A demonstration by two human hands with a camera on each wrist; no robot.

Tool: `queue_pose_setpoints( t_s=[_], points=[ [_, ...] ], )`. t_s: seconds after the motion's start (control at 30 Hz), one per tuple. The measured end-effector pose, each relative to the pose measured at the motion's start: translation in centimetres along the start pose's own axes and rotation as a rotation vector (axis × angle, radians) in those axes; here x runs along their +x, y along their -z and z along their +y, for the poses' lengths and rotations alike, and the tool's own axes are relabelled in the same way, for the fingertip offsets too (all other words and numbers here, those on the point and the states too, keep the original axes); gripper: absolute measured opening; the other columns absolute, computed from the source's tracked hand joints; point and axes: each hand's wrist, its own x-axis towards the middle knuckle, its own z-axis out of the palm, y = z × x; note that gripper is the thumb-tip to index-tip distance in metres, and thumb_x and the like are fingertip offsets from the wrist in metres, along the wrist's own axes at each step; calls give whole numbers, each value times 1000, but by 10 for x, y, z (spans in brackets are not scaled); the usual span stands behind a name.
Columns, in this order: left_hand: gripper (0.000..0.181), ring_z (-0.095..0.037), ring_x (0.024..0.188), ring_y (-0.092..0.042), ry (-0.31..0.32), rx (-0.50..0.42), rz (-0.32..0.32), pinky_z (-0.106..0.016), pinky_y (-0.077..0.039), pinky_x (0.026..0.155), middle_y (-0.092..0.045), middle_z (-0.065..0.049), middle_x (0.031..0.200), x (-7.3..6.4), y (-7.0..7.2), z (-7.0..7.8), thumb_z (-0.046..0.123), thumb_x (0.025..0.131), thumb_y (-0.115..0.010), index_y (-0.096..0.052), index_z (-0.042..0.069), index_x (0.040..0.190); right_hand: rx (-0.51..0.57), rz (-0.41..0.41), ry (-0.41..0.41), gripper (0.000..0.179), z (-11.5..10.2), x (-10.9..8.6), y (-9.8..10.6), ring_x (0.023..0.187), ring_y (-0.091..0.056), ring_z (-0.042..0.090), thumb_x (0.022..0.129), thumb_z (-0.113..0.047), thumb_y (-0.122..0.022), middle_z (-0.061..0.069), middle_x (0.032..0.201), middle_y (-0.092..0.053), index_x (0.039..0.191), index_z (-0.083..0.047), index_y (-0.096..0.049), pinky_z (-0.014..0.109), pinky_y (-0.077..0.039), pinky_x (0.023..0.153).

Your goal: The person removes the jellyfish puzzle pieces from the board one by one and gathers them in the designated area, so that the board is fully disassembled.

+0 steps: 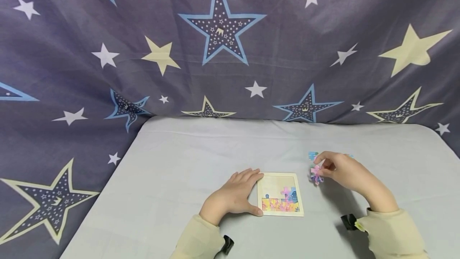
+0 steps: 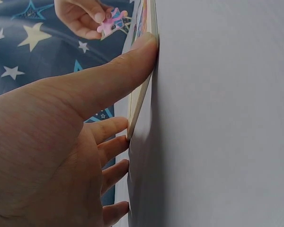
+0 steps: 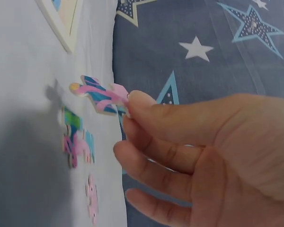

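A square puzzle tray (image 1: 300,195) with a pale rim lies flat on the table. Pink, yellow and blue pieces fill its lower part and right side; bare board shows at the upper left. My left hand (image 1: 233,195) is spread along the tray's left side, thumb at the near corner and index finger at the far one. To the tray's right, my right hand (image 1: 341,169) pinches a pink and blue jigsaw piece (image 3: 102,97) between thumb and index finger, above the table. Its other fingers are loosely bent.
Several loose jigsaw pieces (image 3: 75,142) lie below the right hand, partly hidden by it in the head view. One pink piece (image 3: 92,198) lies apart from them. A light grey cloth (image 1: 172,163) covers the table, and a star-patterned curtain (image 1: 215,79) hangs behind.
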Motion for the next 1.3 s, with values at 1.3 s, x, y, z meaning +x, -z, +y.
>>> queue_pose_setpoints(
  t_s=[1.3],
  points=[
    [100, -24, 150, -17, -7, 5, -7, -48, -12, 122, -24, -2, 162, 1, 1, -1, 48, 76, -82, -31, 13, 155, -29, 55, -133, 6, 51, -5, 13, 73, -59, 20, 89, -3, -69, 7, 83, -67, 95, -3, -70, 36, -49, 62]
  ],
)
